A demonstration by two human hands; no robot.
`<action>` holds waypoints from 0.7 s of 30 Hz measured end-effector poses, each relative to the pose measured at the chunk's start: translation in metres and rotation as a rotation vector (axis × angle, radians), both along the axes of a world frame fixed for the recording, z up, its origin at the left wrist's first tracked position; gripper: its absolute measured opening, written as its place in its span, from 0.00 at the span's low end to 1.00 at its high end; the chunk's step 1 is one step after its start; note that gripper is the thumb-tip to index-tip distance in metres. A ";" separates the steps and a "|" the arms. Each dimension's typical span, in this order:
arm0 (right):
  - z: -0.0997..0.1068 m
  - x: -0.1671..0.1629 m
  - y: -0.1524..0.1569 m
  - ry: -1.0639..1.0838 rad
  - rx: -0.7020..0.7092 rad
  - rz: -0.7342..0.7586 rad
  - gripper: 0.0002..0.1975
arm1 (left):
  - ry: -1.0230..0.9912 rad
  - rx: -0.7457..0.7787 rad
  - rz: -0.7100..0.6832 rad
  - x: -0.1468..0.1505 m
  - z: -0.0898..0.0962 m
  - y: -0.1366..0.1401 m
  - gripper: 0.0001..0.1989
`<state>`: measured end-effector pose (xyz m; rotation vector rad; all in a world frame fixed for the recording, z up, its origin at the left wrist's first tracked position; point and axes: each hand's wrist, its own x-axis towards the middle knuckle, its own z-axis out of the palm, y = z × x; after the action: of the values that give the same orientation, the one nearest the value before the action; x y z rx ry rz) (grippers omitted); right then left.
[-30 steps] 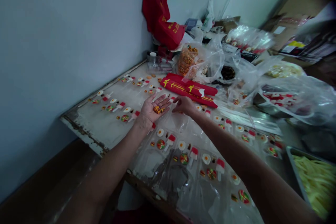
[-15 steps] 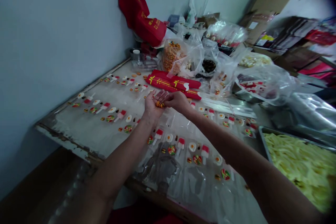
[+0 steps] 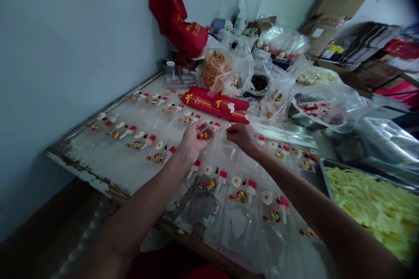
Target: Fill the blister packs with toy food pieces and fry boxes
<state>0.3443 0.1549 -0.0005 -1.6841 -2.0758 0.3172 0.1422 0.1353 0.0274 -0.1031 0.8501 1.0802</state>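
Observation:
My left hand (image 3: pixel 193 141) is cupped palm up over the table, fingers curled around a few small orange gummy candies (image 3: pixel 203 135). To its right, apart from it, my right hand (image 3: pixel 242 136) is closed in a pinch, with a bit of orange showing at the fingertips. Below the hands, clear plastic sleeves lie in rows on the table (image 3: pixel 98 157). Sets of small gummies rest on them: a red-and-white popsicle shape (image 3: pixel 221 178), a fried egg shape (image 3: pixel 236 181), a round pizza shape (image 3: pixel 242 196), a burger shape (image 3: pixel 231 197) and a small dark piece.
Red printed rolls (image 3: pixel 212 104) lie beyond the hands. Behind stand a bag of orange candies (image 3: pixel 216 72) and other open plastic bags. A metal tray of pale yellow strips (image 3: pixel 363 200) is at the right. A red bag (image 3: pixel 180 22) leans against the left wall.
My hands have moved apart: the right has drawn away to the right of the left palm, closed in a pinch. The left palm has come slightly nearer, its candies now uncovered.

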 end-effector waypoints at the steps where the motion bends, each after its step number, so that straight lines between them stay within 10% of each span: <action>1: -0.003 -0.001 0.001 -0.108 -0.010 0.043 0.12 | -0.005 0.018 -0.030 -0.004 -0.001 -0.001 0.09; 10: 0.004 -0.018 -0.007 -0.500 -0.074 0.295 0.15 | -0.060 0.156 -0.113 -0.014 -0.014 0.002 0.15; 17: 0.003 -0.003 0.030 -0.036 -0.272 -0.055 0.09 | -0.037 0.185 -0.169 -0.006 -0.015 0.009 0.16; 21: 0.012 -0.001 0.023 0.255 -0.187 0.084 0.10 | 0.019 0.185 -0.234 0.001 -0.015 0.009 0.15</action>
<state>0.3433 0.1777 0.0115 -1.5660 -1.9789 0.7340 0.1433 0.1447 0.0128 0.1584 0.7549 0.9351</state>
